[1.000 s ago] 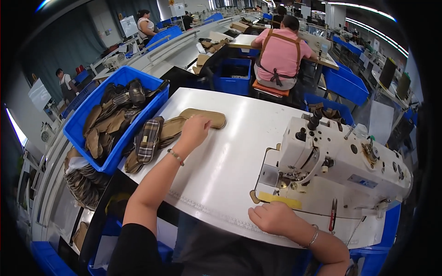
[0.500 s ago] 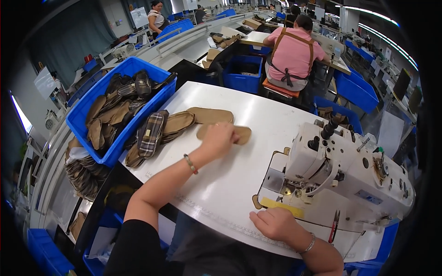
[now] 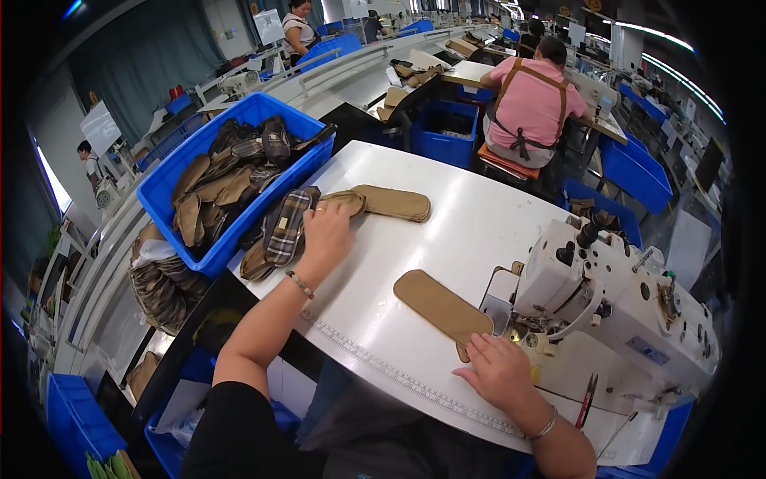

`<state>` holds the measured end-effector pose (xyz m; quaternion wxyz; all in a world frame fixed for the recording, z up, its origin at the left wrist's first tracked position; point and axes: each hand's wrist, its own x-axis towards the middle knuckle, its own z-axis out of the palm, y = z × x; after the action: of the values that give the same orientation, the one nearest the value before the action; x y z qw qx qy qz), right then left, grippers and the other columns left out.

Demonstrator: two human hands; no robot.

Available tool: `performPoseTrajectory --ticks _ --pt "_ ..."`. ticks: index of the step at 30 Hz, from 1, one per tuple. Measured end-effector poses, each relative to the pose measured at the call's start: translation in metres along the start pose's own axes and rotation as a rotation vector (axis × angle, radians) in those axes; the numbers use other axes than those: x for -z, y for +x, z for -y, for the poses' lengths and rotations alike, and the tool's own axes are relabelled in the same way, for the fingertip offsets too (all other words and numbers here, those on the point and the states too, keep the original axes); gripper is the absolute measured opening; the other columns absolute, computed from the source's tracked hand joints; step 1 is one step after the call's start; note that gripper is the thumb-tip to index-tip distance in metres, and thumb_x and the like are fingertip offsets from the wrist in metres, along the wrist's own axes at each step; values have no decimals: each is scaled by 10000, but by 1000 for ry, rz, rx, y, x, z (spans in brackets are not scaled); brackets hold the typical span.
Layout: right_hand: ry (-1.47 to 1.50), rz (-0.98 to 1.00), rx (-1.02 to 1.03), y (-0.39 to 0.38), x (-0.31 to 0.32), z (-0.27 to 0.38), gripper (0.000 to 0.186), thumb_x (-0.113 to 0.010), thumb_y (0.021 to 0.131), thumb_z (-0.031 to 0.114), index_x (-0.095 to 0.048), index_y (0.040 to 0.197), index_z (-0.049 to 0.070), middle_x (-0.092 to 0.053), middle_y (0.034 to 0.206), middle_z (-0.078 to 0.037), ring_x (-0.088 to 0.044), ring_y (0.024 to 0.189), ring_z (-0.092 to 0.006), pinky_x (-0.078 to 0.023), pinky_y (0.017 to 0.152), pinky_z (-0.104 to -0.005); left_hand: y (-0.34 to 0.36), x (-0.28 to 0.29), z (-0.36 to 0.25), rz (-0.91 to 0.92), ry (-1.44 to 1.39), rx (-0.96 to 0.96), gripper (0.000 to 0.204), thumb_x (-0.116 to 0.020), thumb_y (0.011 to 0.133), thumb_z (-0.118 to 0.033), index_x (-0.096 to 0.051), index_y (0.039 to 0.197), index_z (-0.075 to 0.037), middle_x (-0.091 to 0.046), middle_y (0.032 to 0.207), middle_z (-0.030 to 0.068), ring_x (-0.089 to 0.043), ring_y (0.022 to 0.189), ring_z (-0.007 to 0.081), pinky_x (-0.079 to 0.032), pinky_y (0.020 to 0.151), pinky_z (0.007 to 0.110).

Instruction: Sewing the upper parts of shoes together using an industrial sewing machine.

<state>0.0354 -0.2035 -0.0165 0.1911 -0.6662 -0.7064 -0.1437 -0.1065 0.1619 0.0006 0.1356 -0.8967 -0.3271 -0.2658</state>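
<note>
My left hand (image 3: 328, 237) reaches to the pile beside the blue bin, its fingers closed over a tan slipper upper (image 3: 349, 201). Beside it lies a plaid slipper upper (image 3: 287, 227) with a small label. Flat tan insoles (image 3: 392, 202) are stacked just beyond. A single tan insole (image 3: 443, 305) lies slantwise on the white table, its near end by the sewing machine (image 3: 590, 287). The fingers of my right hand (image 3: 503, 371) rest flat on that near end, with the thumb spread out to the side. The underside of my left fingers is hidden.
A blue bin (image 3: 209, 254) full of tan and plaid pieces stands at the left of the table (image 3: 383, 319). Red-handled snips (image 3: 586, 401) lie right of my right hand. A person in a pink shirt (image 3: 531, 104) sits ahead, near another blue bin (image 3: 444, 136).
The insole has gone from my left hand to a spot under my right fingers by the machine. My left hand has moved left to the pile. The view has shifted slightly.
</note>
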Motion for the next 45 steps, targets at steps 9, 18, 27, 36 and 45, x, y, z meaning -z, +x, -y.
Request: performPoseTrajectory --ticks 9,18,27,36,45 --pt "-5 2 -1 2 1 -1 464 -740 798 396 -685 993 -21 -696 1067 -167 -661 993 -296 -498 891 -410 35 -6 50 -173 -1018 320 117 -733 853 -129 -736 921 -34 -659 755 0 -562 711 130 -431 657 278" --pt "453 -82 -139 8 10 5 560 -825 757 243 -611 1220 12 -616 1242 -170 -625 1084 -284 -475 967 -418 2 73 -14 61 -1742 357 188 -596 999 -173 -668 913 -22 -622 790 -45 -515 709 20 -400 647 182" --pt "1609 85 -593 -5 26 24 535 -854 751 68 -612 1224 1 -671 1134 -47 -616 1030 -122 -513 885 -296 -102 123 -113 996 -1654 -18 249 -568 1019 -259 -588 878 -55 -531 730 -44 -439 679 20 -376 603 222" --pt "1390 607 -568 0 29 31 252 -818 818 194 -731 906 -26 -675 732 32 -538 687 -16 -450 624 -203 -85 111 -111 1076 -2020 423 246 -499 1045 -305 -557 927 -98 -565 796 -28 -536 749 73 -439 629 232" --pt "1620 149 -688 4 15 34 290 -774 854 153 -656 1068 -5 -684 915 -23 -622 809 -62 -522 702 -234 -111 95 -119 1098 -1432 -17 362 -836 806 -239 -517 788 -68 -503 707 -43 -463 667 55 -413 605 240"
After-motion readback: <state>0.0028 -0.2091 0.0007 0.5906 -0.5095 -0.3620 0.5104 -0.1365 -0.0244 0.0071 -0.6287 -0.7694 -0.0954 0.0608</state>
